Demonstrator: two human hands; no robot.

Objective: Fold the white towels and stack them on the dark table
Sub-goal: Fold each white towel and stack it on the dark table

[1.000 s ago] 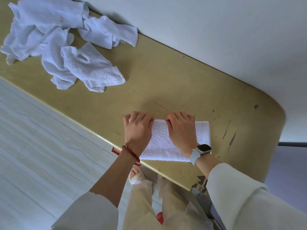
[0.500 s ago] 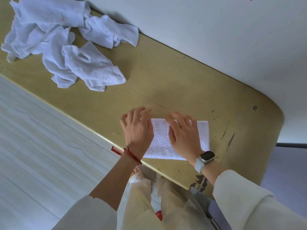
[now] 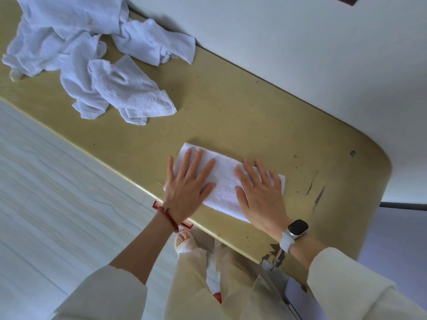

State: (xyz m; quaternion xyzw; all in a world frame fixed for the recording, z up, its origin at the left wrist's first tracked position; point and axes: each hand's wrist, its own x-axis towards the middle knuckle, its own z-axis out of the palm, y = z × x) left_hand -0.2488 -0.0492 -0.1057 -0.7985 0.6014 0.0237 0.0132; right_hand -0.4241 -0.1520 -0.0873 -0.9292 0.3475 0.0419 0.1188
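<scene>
Both hands have flattened since the earlier frames: one second ago their fingers were curled over the far fold of the towel, and they now lie spread and straight on top of it. The folded towel (image 3: 223, 181) also sits further from the near edge and reads longer than before.

Left to right, the heap of unfolded white towels (image 3: 92, 56) lies at about 10 o'clock from the hands, well apart from them, on the yellowish table (image 3: 231, 107). One towel of the heap trails towards 4 o'clock, its hemmed corner nearest the work area.

At centre, the left hand (image 3: 184, 188) rests palm down on the left end of the folded towel, fingers straight and fanned towards 12 o'clock, gripping nothing. A red bead bracelet (image 3: 169, 215) circles that wrist. A small red object shows at the table edge just under the wrist; its nature cannot be determined.

The folded towel is a flat white rectangle, its long axis running from 10 o'clock to 4 o'clock, lying near the table's front edge.

The right hand (image 3: 260, 192) presses flat on the towel's right end, fingers straight and slightly apart, holding nothing. A watch with a dark face and pale strap (image 3: 294, 230) is on that wrist. At 3 o'clock from this hand the table surface carries dark scratches (image 3: 317, 190).
</scene>
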